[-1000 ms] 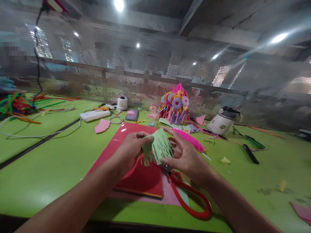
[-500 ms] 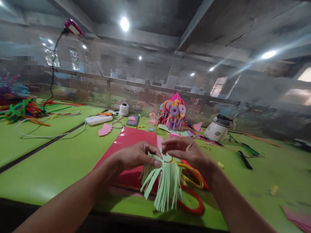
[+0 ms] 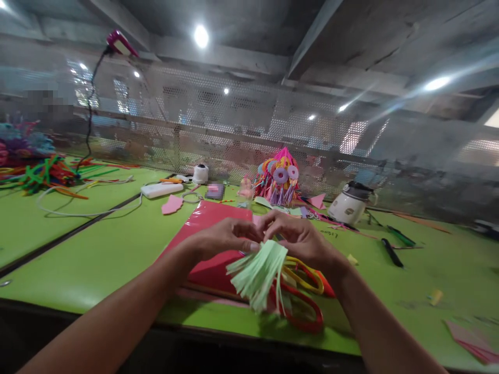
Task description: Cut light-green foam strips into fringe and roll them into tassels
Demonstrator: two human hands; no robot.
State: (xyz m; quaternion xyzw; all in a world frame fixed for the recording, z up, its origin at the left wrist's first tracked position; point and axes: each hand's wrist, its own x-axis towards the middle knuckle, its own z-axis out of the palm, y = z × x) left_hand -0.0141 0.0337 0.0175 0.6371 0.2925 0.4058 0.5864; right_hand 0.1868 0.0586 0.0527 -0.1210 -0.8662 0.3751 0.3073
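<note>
A pale green fringed paper strip hangs between my hands, its cut ends drooping down and to the left. My left hand pinches its upper left edge with thumb and fingers. On the other side my right hand is closed at the top of the paper, its fingertips close to the left thumb. Scissors with red and yellow handles lie under and to the right of the fringe. Beneath the hands is a red folder or sheet; part of it is hidden by the left forearm.
A colourful tasselled ornament stands at the back, with paper scraps before it. To its right are a white kettle-shaped jug and a black cutter-like tool. A white power strip and pipe cleaners lie left.
The fringed paper has been lifted and bunched, its strips swinging left. My right hand has moved slightly left and closed on its top edge, nearer to my left hand.
</note>
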